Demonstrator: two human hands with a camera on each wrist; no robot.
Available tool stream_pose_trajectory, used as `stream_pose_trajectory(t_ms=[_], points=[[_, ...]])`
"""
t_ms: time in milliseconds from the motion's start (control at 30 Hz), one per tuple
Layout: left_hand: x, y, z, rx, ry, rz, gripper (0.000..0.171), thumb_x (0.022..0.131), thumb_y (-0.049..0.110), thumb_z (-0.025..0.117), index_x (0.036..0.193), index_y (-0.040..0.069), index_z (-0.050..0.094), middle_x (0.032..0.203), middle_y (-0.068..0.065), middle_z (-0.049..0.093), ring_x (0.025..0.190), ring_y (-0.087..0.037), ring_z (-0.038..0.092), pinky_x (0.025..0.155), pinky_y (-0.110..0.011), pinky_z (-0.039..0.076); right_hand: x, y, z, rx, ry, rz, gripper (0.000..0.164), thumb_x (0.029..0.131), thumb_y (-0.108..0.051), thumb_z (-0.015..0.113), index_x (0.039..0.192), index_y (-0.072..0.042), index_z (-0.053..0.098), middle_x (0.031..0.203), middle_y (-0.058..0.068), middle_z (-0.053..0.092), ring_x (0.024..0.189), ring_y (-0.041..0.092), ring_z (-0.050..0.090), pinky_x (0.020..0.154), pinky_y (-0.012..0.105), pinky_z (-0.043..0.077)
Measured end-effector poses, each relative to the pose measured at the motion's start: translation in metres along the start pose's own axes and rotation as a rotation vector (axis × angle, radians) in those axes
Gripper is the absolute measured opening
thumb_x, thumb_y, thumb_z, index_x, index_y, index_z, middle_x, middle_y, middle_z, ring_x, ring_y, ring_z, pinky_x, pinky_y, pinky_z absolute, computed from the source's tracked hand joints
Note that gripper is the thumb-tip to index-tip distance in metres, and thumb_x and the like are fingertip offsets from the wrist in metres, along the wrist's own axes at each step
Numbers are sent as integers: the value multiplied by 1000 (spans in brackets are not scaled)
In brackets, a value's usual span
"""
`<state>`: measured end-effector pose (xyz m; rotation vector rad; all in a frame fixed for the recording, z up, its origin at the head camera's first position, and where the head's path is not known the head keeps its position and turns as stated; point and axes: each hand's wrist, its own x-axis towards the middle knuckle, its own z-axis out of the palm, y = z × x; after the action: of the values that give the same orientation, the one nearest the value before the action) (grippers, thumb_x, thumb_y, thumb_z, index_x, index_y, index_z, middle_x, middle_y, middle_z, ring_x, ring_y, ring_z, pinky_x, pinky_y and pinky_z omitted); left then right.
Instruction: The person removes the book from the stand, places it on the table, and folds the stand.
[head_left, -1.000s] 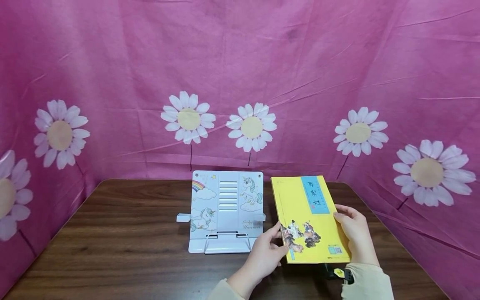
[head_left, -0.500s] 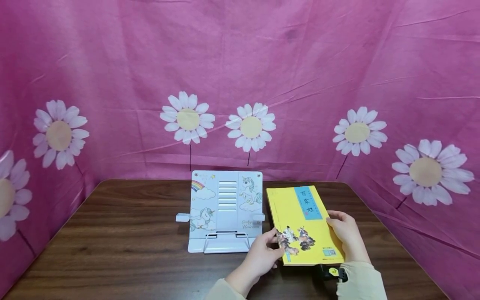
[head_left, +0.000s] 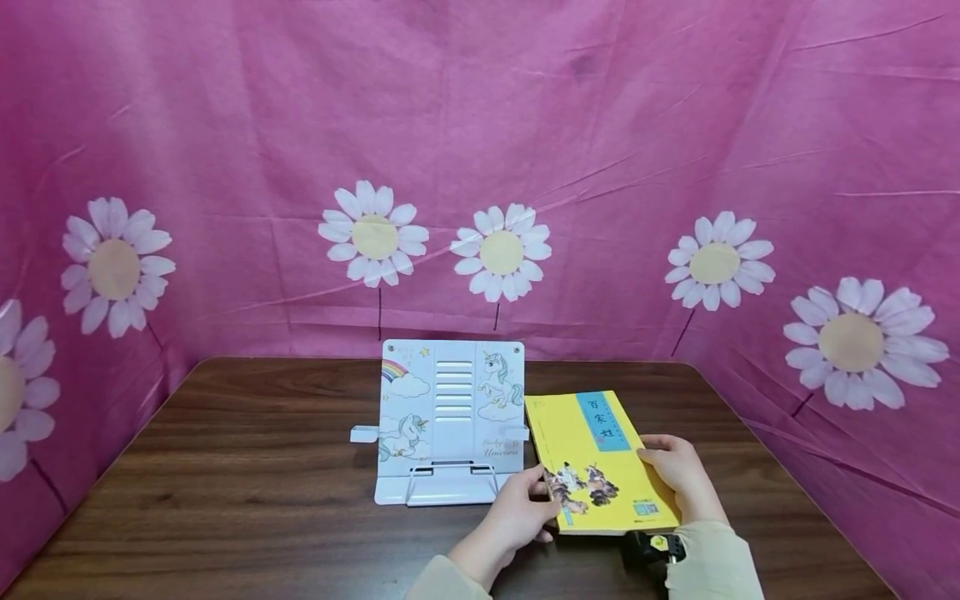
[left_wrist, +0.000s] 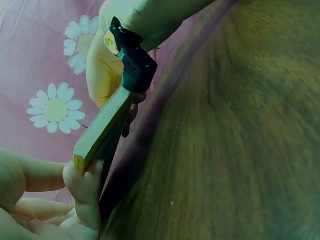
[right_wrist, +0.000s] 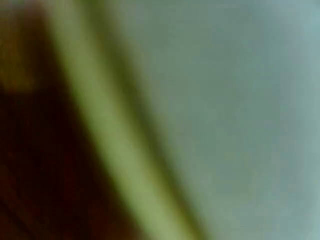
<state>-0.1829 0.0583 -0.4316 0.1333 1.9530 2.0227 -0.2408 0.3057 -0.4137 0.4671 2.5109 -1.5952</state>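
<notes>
A yellow book (head_left: 592,467) with a blue title panel is held tilted over the table by both hands. My left hand (head_left: 517,512) pinches its lower left edge, thumb on the cover. At its right edge my right hand (head_left: 686,475) grips it, with the fingers mostly hidden beneath. In the left wrist view, the book's page edge (left_wrist: 102,122) runs between the left hand (left_wrist: 55,195) and the right hand (left_wrist: 107,70). A blurred pale strip, perhaps the book's edge (right_wrist: 110,120), fills part of the right wrist view. Just left of the book stands a white unicorn book stand (head_left: 453,425).
The stand has a wire ledge (head_left: 453,471) in front and a small side arm (head_left: 364,434) at its left. Both sit on a dark wooden table (head_left: 262,467). A pink curtain with daisies (head_left: 480,100) hangs behind. A black wrist camera (head_left: 645,550) is under the right wrist.
Both hands have brought the book down and to the left, nearer the book stand. The right hand has moved more than the left. The stand has stayed in place.
</notes>
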Motion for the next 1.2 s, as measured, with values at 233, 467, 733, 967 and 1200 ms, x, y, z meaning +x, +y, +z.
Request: stream_pose_trajectory(t_ms=[233, 467, 733, 967, 1200], points=[[1, -2, 0, 12, -8, -5, 61, 89, -7, 62, 146, -8, 40, 109, -9, 61, 62, -13, 57, 46, -23, 51, 2, -1, 5, -176, 24, -11, 45, 100, -14, 51, 134, 15, 46, 98, 21, 66, 72, 17, 63, 66, 30, 55], [-2, 2, 0, 109, -28, -14, 49, 90, -1, 62, 138, -1, 52, 101, -5, 61, 56, -13, 53, 45, -25, 51, -3, -10, 7, -261, 37, -1, 43, 100, -15, 50, 132, 14, 48, 108, 27, 61, 83, 24, 62, 72, 34, 54], [-4, 8, -8, 304, -93, 31, 47, 91, 13, 66, 134, -2, 55, 109, -15, 68, 44, -16, 48, 44, -32, 47, -6, -15, 7, -315, 45, -14, 41, 100, -16, 49, 128, 14, 52, 120, 31, 57, 98, 35, 55, 86, 48, 52], [-8, 13, -7, 436, -66, 79, 56, 94, 19, 64, 138, -11, 48, 125, -32, 54, 43, -14, 52, 47, -30, 48, -7, -18, 7, -329, 53, -23, 39, 100, -15, 49, 126, 15, 53, 118, 33, 58, 96, 35, 58, 82, 45, 54], [-13, 21, -5, 635, -57, 84, 57, 95, 30, 64, 133, -11, 53, 130, -27, 52, 54, -14, 60, 77, -34, 55, -16, -36, 4, -390, 111, -106, 44, 100, -18, 50, 133, 12, 52, 137, 36, 49, 120, 49, 51, 97, 59, 47]])
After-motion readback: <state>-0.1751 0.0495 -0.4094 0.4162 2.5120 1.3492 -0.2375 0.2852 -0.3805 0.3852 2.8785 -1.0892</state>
